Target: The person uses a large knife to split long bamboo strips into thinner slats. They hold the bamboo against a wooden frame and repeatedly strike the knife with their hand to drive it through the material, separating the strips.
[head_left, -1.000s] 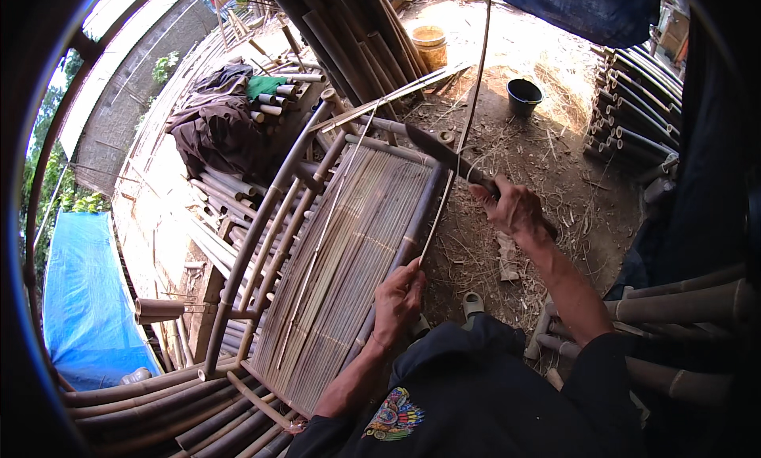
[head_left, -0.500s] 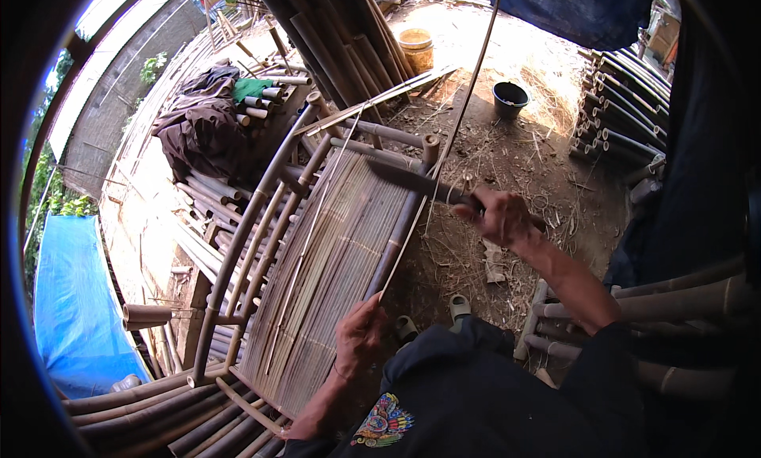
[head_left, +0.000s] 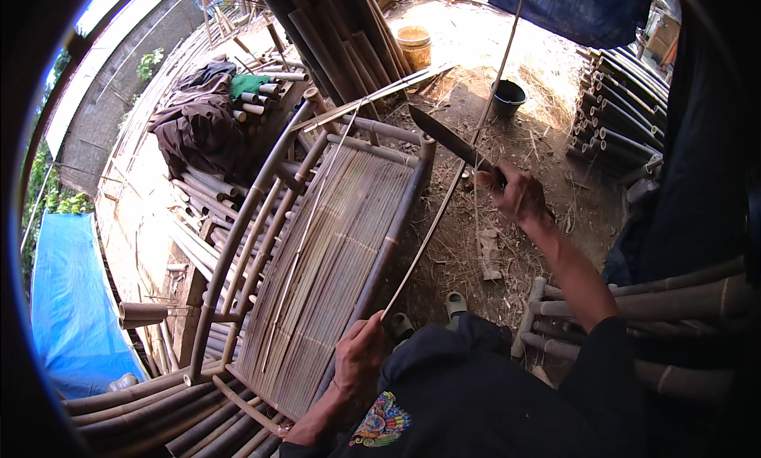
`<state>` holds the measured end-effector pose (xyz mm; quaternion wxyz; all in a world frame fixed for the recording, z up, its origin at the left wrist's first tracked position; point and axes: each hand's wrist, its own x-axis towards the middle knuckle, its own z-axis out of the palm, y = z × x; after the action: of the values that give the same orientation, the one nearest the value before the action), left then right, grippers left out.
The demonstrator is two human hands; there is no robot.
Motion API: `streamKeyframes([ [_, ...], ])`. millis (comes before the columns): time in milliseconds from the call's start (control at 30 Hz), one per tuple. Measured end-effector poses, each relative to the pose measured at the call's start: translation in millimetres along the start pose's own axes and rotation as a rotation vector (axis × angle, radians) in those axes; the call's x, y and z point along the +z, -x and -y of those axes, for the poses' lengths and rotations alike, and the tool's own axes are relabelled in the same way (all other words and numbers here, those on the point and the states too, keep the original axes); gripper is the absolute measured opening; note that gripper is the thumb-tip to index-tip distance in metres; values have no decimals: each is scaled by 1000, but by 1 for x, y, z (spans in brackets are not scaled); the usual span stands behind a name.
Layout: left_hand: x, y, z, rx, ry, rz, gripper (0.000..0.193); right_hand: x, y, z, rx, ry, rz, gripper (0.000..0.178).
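My right hand (head_left: 519,195) is closed round the handle of a large dark-bladed machete (head_left: 450,139). Its blade points to the upper left and lies against or just over a long thin bamboo strip (head_left: 432,227); whether they touch I cannot tell. The strip's near end is pinched in my left hand (head_left: 361,353), and from there it runs up and away past the blade. Left of both hands stands a bamboo bench (head_left: 329,268) with a slatted seat and a pole backrest. Another thin strip (head_left: 300,256) lies along the seat.
A black bucket (head_left: 507,98) and a yellowish bucket (head_left: 414,47) stand on the littered dirt floor. Stacked bamboo poles (head_left: 618,113) lie at right, with bamboo framing (head_left: 674,301) near my right elbow. Dark cloth (head_left: 198,125) covers more poles at left, beyond a blue tarp (head_left: 79,299).
The machete and my right hand have moved right and slightly up, off the bench's edge. The strip has swung to the right, away from the seat. My left hand has dropped slightly.
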<state>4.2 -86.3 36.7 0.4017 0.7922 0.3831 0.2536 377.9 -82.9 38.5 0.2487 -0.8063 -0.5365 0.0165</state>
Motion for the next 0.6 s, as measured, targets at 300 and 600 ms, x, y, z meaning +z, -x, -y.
streamKeyframes([
  [300, -5, 24, 7, 54, -131, 48, 31, -15, -23, -53, 150, 81, -86, 66],
  [600, -48, 113, 70, -58, -157, 59, 19, -83, -53, -141, 249, 238, -231, 66],
])
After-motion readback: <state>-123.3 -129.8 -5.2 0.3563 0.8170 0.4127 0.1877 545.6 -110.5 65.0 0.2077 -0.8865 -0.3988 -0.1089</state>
